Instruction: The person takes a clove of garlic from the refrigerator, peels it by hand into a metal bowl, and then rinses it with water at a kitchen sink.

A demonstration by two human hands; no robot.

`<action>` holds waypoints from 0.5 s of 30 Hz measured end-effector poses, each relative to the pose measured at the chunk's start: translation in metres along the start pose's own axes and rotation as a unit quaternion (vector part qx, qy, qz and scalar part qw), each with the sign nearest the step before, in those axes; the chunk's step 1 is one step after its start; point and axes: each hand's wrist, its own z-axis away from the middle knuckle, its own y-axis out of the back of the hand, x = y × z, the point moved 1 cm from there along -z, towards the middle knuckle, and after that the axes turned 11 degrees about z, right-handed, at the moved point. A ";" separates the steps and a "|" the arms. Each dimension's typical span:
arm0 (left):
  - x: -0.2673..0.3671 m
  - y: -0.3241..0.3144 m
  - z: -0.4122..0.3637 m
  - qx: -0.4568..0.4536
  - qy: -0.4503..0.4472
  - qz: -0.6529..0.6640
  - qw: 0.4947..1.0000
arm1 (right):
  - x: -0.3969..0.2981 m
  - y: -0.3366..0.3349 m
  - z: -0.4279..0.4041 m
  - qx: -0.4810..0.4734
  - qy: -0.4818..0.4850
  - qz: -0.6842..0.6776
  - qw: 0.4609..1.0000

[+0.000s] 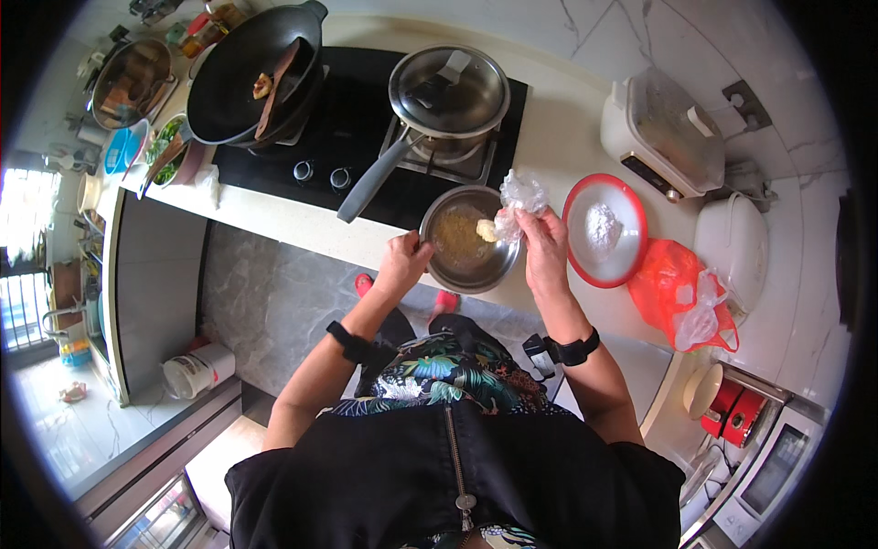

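My left hand (pixel 405 261) grips the left rim of a stainless steel bowl (pixel 505 263) at the counter's front edge. A yellowish, grainy mixture (pixel 461 238) covers the bowl's bottom. Over the bowl's right side, my right hand (pixel 544 241) pinches a crumpled clear plastic bag (pixel 524 194). A pale yellow lump (pixel 486 230) shows at the bag's lower left end, above the mixture; whether it is inside the bag I cannot tell. Just right of that hand lies a red-rimmed white plate (pixel 577 258) with a heap of white powder (pixel 604 230).
Behind the bowl, a lidded saucepan (pixel 449 92) sits on the gas hob (pixel 357 103), its grey handle (pixel 374 182) reaching toward me. A black wok (pixel 226 89) holds a wooden spatula (pixel 278 89). To the right are a red plastic bag (pixel 662 288) and a white countertop appliance (pixel 662 137).
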 end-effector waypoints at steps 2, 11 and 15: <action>-0.001 0.012 0.002 -0.003 0.021 0.036 0.999 | -0.007 0.003 0.003 -0.013 -0.005 0.005 1.000; -0.009 0.016 0.002 -0.087 0.080 0.171 0.978 | -0.032 0.003 0.009 -0.002 0.036 -0.014 0.999; -0.008 0.020 0.004 -0.132 0.088 0.195 0.968 | -0.035 0.001 0.012 -0.007 0.033 -0.027 0.999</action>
